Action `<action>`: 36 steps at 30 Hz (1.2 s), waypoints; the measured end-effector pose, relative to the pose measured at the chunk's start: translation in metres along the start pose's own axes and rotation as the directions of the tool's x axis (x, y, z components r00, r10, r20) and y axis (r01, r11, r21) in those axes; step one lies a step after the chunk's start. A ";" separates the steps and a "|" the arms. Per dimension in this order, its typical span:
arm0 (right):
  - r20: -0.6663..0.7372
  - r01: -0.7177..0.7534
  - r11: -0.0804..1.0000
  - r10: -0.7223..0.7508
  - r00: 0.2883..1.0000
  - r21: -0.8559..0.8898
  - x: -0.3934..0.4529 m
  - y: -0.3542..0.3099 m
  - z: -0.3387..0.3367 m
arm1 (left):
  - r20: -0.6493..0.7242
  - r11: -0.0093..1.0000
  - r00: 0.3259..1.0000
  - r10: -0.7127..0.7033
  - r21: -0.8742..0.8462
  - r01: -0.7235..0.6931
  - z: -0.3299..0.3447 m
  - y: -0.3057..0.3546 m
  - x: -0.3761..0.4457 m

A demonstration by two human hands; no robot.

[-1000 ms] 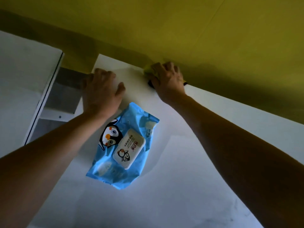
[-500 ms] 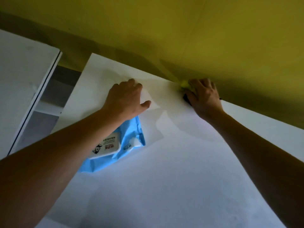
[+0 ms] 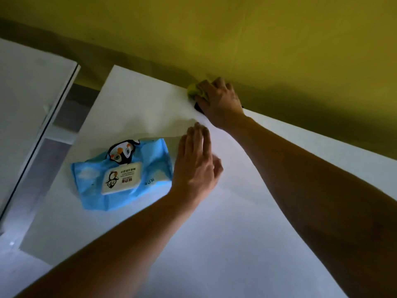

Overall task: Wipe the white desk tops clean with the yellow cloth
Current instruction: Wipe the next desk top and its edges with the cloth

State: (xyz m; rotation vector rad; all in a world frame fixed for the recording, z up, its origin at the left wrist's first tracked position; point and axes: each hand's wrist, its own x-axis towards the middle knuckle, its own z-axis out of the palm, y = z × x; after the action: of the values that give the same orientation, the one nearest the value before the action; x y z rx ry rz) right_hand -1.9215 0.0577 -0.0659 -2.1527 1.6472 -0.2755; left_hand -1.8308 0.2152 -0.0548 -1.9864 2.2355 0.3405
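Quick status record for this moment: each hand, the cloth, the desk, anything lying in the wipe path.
right hand: presses the yellow cloth at the desk's far edge, by the yellow wall
left hand: fingers straight, flat over the white desk top, holding nothing
obstacle: blue wet-wipe pack lying on the desk, just left of the left hand
second desk: far left, across a gap

A home or office room: white desks [image 3: 247, 211] against a yellow wall [image 3: 279, 39]
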 end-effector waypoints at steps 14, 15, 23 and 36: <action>-0.077 -0.073 0.995 0.068 0.995 -0.071 -0.069 0.087 -0.027 | -0.175 0.995 0.983 -0.058 -0.095 0.042 0.030 0.000 -0.007; -0.074 -0.063 0.996 0.058 0.996 -0.070 -0.059 0.074 -0.022 | -0.181 0.995 0.982 -0.060 -0.092 0.044 0.031 0.000 -0.006; -0.014 -0.009 1.000 0.009 1.000 -0.006 -0.010 0.006 0.002 | -0.219 0.996 0.974 -0.062 -0.084 0.044 0.038 -0.007 -0.003; -0.050 -0.034 0.998 0.036 0.998 0.043 -0.063 0.053 -0.016 | -0.269 0.995 0.963 -0.037 -0.094 0.012 0.045 -0.017 -0.019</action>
State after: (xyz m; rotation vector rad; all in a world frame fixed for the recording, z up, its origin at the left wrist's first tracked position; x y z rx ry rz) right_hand -1.9921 0.1030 -0.0689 -2.0998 1.6905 -0.3537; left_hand -1.8144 0.2429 -0.0948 -2.2265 2.3898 0.1811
